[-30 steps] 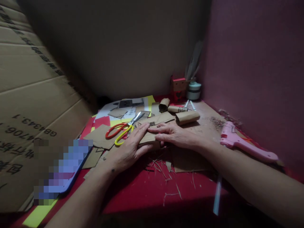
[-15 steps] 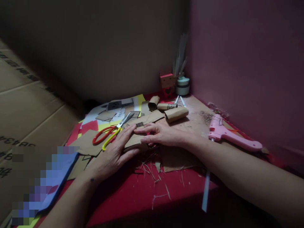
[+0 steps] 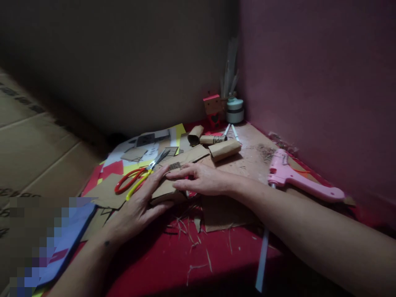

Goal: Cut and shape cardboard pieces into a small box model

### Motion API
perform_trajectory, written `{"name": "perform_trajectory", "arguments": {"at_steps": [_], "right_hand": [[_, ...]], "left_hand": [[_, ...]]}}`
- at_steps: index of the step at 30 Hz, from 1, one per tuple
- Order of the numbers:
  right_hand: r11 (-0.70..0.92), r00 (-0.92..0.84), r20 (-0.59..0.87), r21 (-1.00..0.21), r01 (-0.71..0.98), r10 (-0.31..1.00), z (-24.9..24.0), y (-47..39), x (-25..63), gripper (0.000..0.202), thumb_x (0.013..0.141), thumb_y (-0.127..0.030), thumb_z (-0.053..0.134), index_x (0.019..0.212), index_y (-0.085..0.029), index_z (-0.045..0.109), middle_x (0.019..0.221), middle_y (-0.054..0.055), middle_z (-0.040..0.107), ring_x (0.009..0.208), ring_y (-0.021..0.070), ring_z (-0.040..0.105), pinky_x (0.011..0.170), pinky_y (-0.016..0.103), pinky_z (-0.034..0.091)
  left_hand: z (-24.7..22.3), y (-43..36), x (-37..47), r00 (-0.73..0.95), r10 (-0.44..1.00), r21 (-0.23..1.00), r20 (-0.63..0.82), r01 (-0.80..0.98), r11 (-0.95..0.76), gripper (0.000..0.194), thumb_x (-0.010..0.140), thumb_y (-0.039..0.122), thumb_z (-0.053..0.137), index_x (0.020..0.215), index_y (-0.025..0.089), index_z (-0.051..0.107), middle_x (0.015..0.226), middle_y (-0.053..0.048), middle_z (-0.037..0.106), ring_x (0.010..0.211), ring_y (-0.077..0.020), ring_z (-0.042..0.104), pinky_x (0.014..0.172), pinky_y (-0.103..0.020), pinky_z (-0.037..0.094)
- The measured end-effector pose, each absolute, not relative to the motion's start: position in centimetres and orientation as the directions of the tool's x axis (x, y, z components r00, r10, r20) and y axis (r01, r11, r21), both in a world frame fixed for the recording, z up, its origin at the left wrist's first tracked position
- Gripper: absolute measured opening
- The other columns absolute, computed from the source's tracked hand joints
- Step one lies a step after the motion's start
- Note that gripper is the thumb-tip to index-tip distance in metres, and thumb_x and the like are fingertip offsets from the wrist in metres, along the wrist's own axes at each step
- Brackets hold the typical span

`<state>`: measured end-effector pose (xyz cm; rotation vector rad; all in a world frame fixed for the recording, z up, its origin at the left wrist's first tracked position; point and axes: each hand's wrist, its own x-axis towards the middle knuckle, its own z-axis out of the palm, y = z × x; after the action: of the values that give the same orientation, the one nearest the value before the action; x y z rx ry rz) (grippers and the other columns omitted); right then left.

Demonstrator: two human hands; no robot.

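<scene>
Between my hands is a piece of brown cardboard (image 3: 167, 188), bent into a curve and partly hidden by my fingers. My left hand (image 3: 144, 207) holds its left side, fingers over the top and thumb along the near edge. From the right, my right hand (image 3: 208, 180) presses its fingertips onto the same piece. Scissors (image 3: 151, 166) with one red and one yellow handle lie just beyond my left hand, blades pointing away. Behind the hands rest a rolled cardboard tube (image 3: 225, 150) and a smaller cardboard tube (image 3: 195, 135).
A pink glue gun (image 3: 301, 178) lies right, its glue stick (image 3: 262, 260) hanging past the table edge. At the back stand a small cardboard figure (image 3: 213, 108) and a teal jar (image 3: 235, 110). A large cardboard box (image 3: 37, 152) rises left. Fibre scraps litter the red tabletop (image 3: 161, 264).
The view has shifted slightly, so everything sits a little further left and most nearby things lower. Both hands keep their place on the cardboard piece.
</scene>
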<state>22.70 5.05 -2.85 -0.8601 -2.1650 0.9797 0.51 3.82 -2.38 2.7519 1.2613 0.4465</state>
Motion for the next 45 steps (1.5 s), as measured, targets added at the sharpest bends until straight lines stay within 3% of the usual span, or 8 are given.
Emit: {"name": "perform_trajectory", "arguments": {"at_steps": [3,8,18,23,26,30,35,45], "right_hand": [[0.544,-0.576,0.291,-0.77,0.333,0.764,-2.8,4.6,22.6,0.033,0.09,-0.031,0.05,0.12,-0.022,0.06,0.108,0.008,0.058,0.101,0.0176,0.055,0.095,0.035,0.04],[0.618,-0.521,0.406,-0.709,0.339,0.751,-3.7,4.2,22.2,0.048,0.075,-0.042,0.069,0.119,-0.027,0.06,0.112,0.008,0.053,0.104,0.0223,0.05,0.09,0.04,0.044],[0.612,-0.471,0.43,-0.706,0.356,0.77,-4.5,4.1,21.7,0.045,0.075,-0.028,0.069,0.12,-0.027,0.061,0.11,0.008,0.053,0.099,0.0219,0.054,0.091,0.043,0.045],[0.585,-0.462,0.411,-0.734,0.344,0.786,-4.4,3.9,21.9,0.044,0.075,-0.03,0.069,0.119,-0.032,0.061,0.112,0.006,0.053,0.1,0.0218,0.054,0.09,0.043,0.047],[0.585,-0.457,0.412,-0.733,0.347,0.788,-4.5,3.9,21.9,0.044,0.075,-0.029,0.068,0.118,-0.035,0.061,0.112,0.005,0.053,0.101,0.0222,0.053,0.088,0.044,0.047],[0.575,-0.46,0.403,-0.746,0.336,0.791,-4.6,3.9,21.9,0.043,0.075,-0.028,0.068,0.118,-0.034,0.061,0.114,0.006,0.052,0.101,0.0216,0.052,0.087,0.041,0.048],[0.572,-0.463,0.392,-0.739,0.357,0.795,-4.6,3.9,21.9,0.043,0.075,-0.029,0.068,0.118,-0.031,0.061,0.115,0.007,0.051,0.099,0.0213,0.053,0.085,0.04,0.048],[0.559,-0.462,0.373,-0.739,0.376,0.805,-4.3,3.7,21.7,0.043,0.075,-0.029,0.067,0.118,-0.032,0.061,0.117,0.006,0.052,0.105,0.0236,0.051,0.087,0.042,0.048]], "left_hand": [[-2.7,3.8,0.5,0.588,0.782,0.261,0.207,0.737,-0.623,0.073,0.085,0.049,0.05,0.145,0.03,0.012,0.151,-0.003,0.027,0.135,-0.0275,0.03,0.108,-0.044,0.031],[-3.3,3.8,0.3,0.576,0.794,0.35,0.194,0.715,-0.605,0.078,0.085,0.044,0.053,0.146,0.032,0.005,0.154,-0.003,0.016,0.139,-0.027,0.019,0.112,-0.044,0.024],[-3.6,3.7,0.5,0.605,0.755,0.517,0.254,0.575,-0.635,0.09,0.08,0.037,0.062,0.146,0.028,0.001,0.152,-0.013,0.019,0.138,-0.0294,0.022,0.111,-0.05,0.024],[-2.5,3.6,-0.5,0.583,0.768,0.57,0.263,0.549,-0.612,0.088,0.072,0.045,0.069,0.143,0.028,0.019,0.149,-0.011,0.025,0.136,-0.0315,0.024,0.109,-0.049,0.026],[-1.1,3.3,-1.0,0.589,0.776,0.635,0.225,0.515,-0.575,0.069,0.077,0.045,0.064,0.137,0.027,0.035,0.143,-0.009,0.037,0.131,-0.0286,0.033,0.107,-0.043,0.031],[0.0,2.9,-0.9,0.456,0.887,0.766,0.077,0.542,-0.345,0.044,0.086,0.042,0.05,0.125,0.023,0.05,0.129,-0.008,0.053,0.121,-0.0262,0.046,0.1,-0.038,0.038],[-0.8,2.9,-0.3,0.425,0.905,0.915,-0.028,0.376,-0.149,0.049,0.081,0.037,0.057,0.127,0.025,0.047,0.127,-0.007,0.054,0.117,-0.0235,0.05,0.094,-0.033,0.042],[-0.9,3.0,0.2,0.398,0.917,0.902,-0.009,0.4,-0.164,0.047,0.077,0.036,0.058,0.122,0.024,0.052,0.119,-0.007,0.056,0.106,-0.0244,0.051,0.089,-0.034,0.04]]}}
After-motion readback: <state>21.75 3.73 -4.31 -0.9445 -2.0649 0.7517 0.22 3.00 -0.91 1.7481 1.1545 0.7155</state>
